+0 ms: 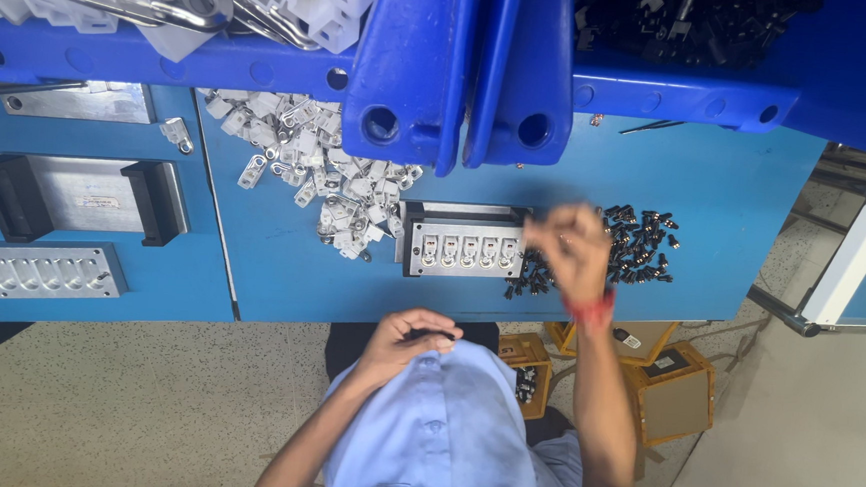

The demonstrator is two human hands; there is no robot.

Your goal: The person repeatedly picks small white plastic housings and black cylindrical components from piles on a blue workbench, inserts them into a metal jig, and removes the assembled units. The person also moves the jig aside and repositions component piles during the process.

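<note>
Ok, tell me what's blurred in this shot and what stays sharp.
Head view: the right hand is smeared by motion blur, its fingers indistinct; the left hand, the metal fixture and the white parts pile are sharp; lighting even, no strong glare.

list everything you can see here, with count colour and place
jig: one, metal, five white parts seated in it, bench centre
white parts: a loose pile, left of the jig
black parts: a loose pile, right of the jig
bins: several, blue, along the top edge, holding white or black parts
empty jig: one, metal, five pockets, far left
black-ended fixture: one, above the empty jig
bench: blue top
boxes: brown, on the floor under the bench
left hand: against the blue shirt, fingers curled
right hand: blurred, at the jig's right end
</note>
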